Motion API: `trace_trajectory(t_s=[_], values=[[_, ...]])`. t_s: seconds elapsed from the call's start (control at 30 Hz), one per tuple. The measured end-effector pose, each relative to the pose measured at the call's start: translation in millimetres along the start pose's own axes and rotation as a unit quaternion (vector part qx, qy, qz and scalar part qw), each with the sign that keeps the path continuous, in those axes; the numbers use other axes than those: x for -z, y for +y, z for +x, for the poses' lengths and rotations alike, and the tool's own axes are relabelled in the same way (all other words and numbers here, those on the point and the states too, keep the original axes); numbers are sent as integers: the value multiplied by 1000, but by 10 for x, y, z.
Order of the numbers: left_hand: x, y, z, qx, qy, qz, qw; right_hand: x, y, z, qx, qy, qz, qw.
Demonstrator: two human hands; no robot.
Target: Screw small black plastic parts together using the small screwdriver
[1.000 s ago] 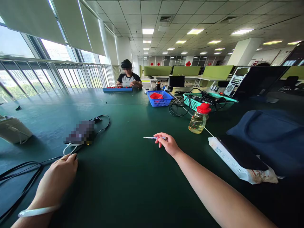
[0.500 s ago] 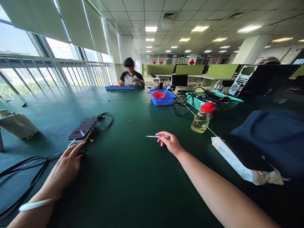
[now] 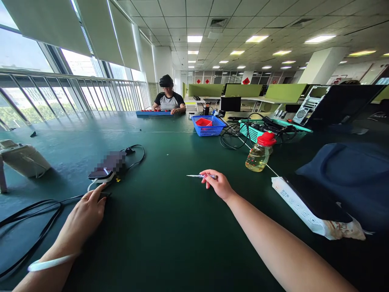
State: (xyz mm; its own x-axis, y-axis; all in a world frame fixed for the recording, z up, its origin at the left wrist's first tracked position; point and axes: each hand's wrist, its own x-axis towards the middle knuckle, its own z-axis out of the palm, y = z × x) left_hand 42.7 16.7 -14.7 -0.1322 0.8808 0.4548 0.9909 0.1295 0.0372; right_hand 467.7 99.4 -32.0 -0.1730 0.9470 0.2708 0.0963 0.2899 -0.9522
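My right hand (image 3: 216,182) is closed around a small screwdriver (image 3: 194,176) above the dark green table (image 3: 158,227). The thin metal shaft points left, and my fingers cover most of the handle. Palm down, my left hand (image 3: 86,213) has its fingers stretched forward on the left side. Its fingertips are just short of a dark phone-like device (image 3: 101,173), part of which is blurred out. A white cable (image 3: 91,184) runs from the device toward these fingers. Partly behind the thumb is a small black item (image 3: 106,195), too hidden to name.
Black cables (image 3: 39,227) lie at left, near a pale box-shaped item (image 3: 24,160). To the right stand a red-capped bottle (image 3: 259,154), a white packet (image 3: 299,202) and a dark blue bag (image 3: 346,174). Farther back are a blue basket (image 3: 208,129), a green basket (image 3: 252,132) and a seated person (image 3: 168,99).
My left hand has shifted very slightly, its fingers a little lower. The far person's hand has come down to the table edge. My right hand keeps its grip on the screwdriver.
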Motion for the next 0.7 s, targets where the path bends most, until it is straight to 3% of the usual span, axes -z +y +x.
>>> trace_trajectory(t_s=[0.17, 0.3, 0.43, 0.6, 0.7], values=[[102, 125, -35, 46, -104, 23, 993, 3, 8, 0, 8, -4, 0, 1000], [177, 136, -41, 54, -84, 19, 995, 4, 4, -4, 13, 0, -6, 1000], [285, 298, 1, -7, -94, -75, 993, -10, -12, -16, 34, 18, -40, 998], [485, 1045, 128, -198, -146, -209, 947, -60, -94, -80, 93, -1, -166, 982], [398, 1597, 312, -261, -149, -212, 930, -93, -164, -133, 130, -8, -233, 964]])
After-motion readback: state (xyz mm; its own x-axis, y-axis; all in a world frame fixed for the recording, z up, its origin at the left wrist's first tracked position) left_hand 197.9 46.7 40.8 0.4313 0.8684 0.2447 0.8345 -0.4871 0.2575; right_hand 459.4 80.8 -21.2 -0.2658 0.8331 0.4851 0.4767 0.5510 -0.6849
